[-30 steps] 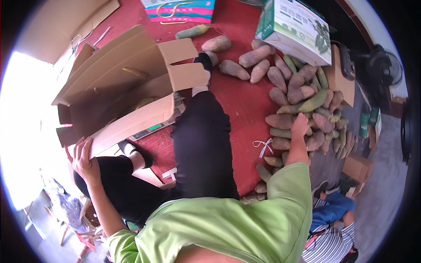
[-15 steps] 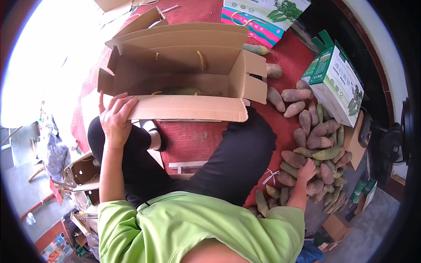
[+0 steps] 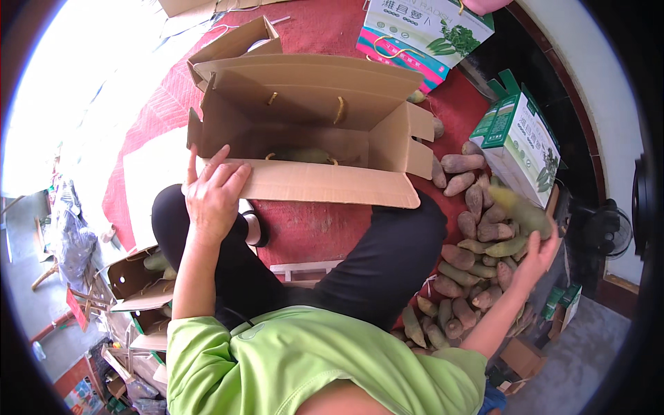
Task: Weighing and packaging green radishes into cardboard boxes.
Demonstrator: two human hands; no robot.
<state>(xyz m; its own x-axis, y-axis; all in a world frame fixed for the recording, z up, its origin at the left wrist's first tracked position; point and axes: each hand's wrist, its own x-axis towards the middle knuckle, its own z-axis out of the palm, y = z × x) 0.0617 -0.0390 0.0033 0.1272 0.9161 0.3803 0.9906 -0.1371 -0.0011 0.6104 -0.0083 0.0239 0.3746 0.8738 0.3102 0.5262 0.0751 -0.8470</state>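
An open cardboard box [image 3: 325, 183] rests across my knees. Its flaps are spread and yellow cord handles show inside; a green radish [image 3: 304, 155] lies on its bottom. My left hand [image 3: 213, 197] grips the near left corner of the box, fingers over the folded-out flap. Off to the right, my right hand [image 3: 539, 247] is closed round the lower end of another green radish [image 3: 522, 211], raised over the heap and blurred by motion. Below it, a heap of radishes [image 3: 477, 263], some green and some brownish with soil, covers the red cloth.
A white and green carton [image 3: 522, 145] stands beyond the heap, near a fan [image 3: 612, 228]. More printed cartons [image 3: 422, 34] are stacked at the far right. Another open box [image 3: 142, 280] holding radishes sits left of my leg. A low stool [image 3: 304, 268] shows between my legs.
My right hand has risen from the heap, moving right and away with a green radish in it. The box, with my left hand on it, appears shifted slightly right and nearer.
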